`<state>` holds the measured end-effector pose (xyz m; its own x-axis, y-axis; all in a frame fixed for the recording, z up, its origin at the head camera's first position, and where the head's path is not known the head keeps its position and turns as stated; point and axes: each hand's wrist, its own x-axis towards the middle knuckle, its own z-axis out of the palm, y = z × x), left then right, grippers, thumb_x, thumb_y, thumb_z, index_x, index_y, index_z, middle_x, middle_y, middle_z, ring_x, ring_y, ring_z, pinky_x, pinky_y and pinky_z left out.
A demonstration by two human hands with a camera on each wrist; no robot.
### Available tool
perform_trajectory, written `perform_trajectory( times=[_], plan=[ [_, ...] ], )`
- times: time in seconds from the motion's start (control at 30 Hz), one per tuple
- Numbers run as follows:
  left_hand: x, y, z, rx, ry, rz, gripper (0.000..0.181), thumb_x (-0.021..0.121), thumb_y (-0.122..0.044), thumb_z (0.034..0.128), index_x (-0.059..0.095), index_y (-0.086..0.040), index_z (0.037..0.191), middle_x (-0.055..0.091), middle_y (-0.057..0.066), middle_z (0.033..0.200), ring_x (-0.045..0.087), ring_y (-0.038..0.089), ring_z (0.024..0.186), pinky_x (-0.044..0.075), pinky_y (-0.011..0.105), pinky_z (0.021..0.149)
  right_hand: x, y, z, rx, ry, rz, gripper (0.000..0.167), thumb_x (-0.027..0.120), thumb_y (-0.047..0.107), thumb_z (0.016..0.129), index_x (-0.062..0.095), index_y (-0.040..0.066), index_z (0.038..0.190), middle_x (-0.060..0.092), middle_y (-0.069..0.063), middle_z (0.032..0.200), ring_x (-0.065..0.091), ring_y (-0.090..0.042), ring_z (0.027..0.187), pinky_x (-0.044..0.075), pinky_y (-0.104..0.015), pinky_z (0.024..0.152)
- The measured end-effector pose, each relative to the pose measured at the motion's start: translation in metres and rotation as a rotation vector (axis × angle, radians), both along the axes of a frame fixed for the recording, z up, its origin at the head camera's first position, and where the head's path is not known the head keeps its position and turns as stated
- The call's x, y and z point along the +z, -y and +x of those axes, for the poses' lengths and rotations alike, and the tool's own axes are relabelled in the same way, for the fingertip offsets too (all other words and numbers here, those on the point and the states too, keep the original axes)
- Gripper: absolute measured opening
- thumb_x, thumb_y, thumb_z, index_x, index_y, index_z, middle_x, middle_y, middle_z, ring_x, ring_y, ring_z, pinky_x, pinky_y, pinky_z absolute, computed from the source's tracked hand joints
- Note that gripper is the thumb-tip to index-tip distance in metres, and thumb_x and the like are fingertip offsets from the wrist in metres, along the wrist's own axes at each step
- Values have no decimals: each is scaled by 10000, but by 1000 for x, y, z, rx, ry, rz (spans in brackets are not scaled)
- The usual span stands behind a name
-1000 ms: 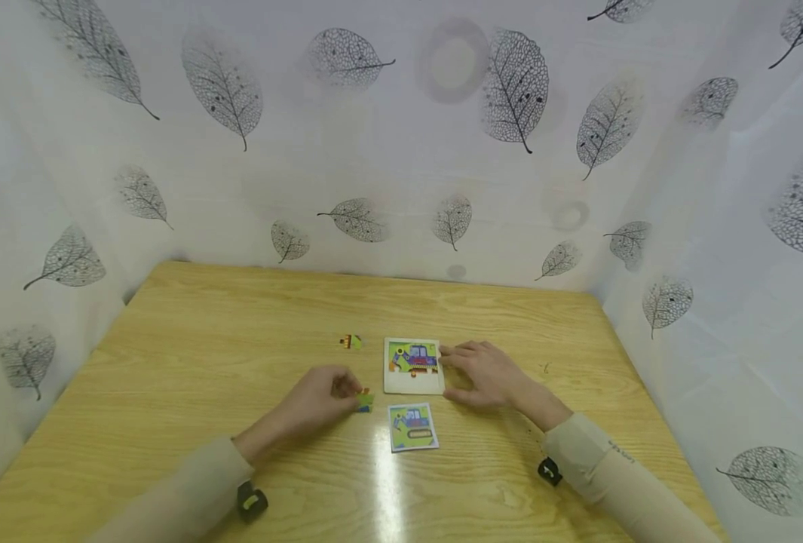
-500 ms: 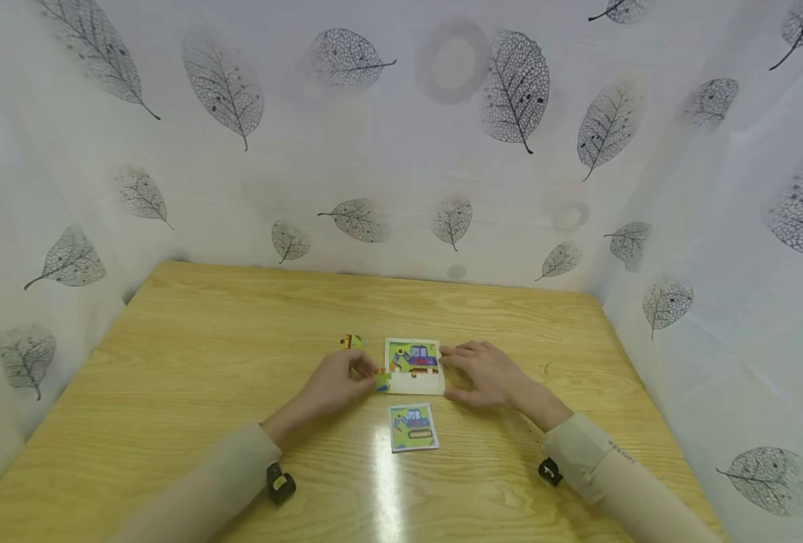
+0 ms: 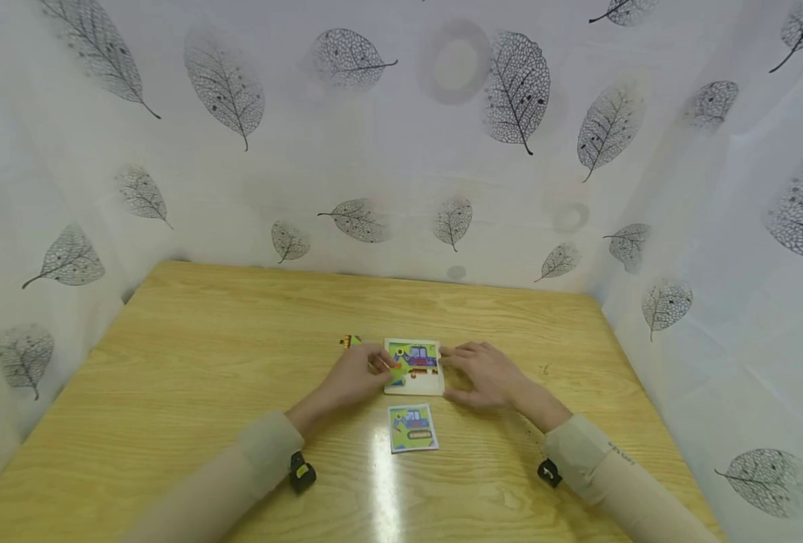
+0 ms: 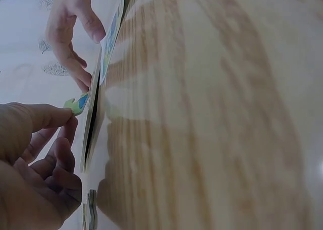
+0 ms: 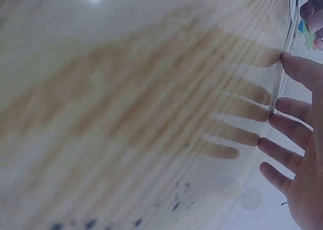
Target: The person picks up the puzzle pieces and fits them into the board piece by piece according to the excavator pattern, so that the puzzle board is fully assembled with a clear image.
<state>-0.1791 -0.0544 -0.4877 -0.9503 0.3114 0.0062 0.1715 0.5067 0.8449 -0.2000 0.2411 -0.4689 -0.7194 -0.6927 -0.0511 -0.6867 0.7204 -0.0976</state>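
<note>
Left hand (image 3: 357,371) and right hand (image 3: 485,375) both reach forward from beige sleeves (image 3: 265,452), with a small black device (image 3: 301,473) at each wrist. Beneath them spreads a surface (image 3: 238,324) of yellowish wood grain, where a pale streak of glare (image 3: 385,483) runs between the forearms. Beyond the glare lies a square card (image 3: 412,427), flat, printed with a blue vehicle on green. Just past that card sits a white-rimmed puzzle tray (image 3: 423,386); its upper part carries a joined vehicle picture (image 3: 423,354), while bare white shows at the lower right. The left hand pinches a green and blue puzzle piece (image 4: 78,105) between thumb and index finger, its other fingers curled beneath; the piece is over the tray's lower left, though whether it touches the tray is hard to tell. The right hand holds nothing, its fingers spread and its fingertips resting against the tray's right edge. Left of the tray and slightly farther off, loose puzzle pieces (image 4: 91,210) lie near the left hand, partly hidden by it in the head view. Behind everything rises a white backdrop (image 3: 401,143) printed with dark, veined leaves (image 3: 516,87).
</note>
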Motion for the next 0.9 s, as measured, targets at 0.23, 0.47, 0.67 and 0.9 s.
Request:
perform_trajectory(
  times=[0.23, 0.47, 0.67, 0.9],
  plan=[
    [-1, -2, 0, 17, -15, -30, 109, 778, -59, 872, 737, -125, 949, 748, 24, 949, 661, 97, 822, 567, 295, 785, 0, 1, -1, 0, 3, -7, 621, 687, 522, 954, 633, 141, 1441, 545, -66, 1605, 577, -371, 1401, 434, -597, 1185],
    [3, -3, 1, 9, -10, -138, 103, 768, -87, 890, 751, -129, 983, 739, 7, 922, 658, 104, 821, 573, 296, 781, -1, 1, 0, -4, -4, 8, 630, 685, 532, 951, 632, 141, 1442, 546, -66, 1604, 577, -367, 1399, 438, -596, 1182],
    [6, -5, 1, -2, -16, -213, 107, 789, -103, 888, 756, -112, 990, 746, 2, 896, 660, 103, 807, 586, 306, 783, 0, 1, 1, -9, -4, -6, 623, 689, 516, 951, 633, 137, 1442, 543, -61, 1607, 577, -362, 1401, 438, -587, 1185],
    [3, -5, 0, -11, -35, -239, 91, 801, -118, 886, 763, -133, 967, 733, -22, 865, 630, 84, 773, 558, 276, 741, -1, 1, 0, -5, -5, -6, 625, 690, 520, 948, 636, 135, 1439, 547, -67, 1603, 579, -363, 1395, 442, -589, 1177]
  ],
)
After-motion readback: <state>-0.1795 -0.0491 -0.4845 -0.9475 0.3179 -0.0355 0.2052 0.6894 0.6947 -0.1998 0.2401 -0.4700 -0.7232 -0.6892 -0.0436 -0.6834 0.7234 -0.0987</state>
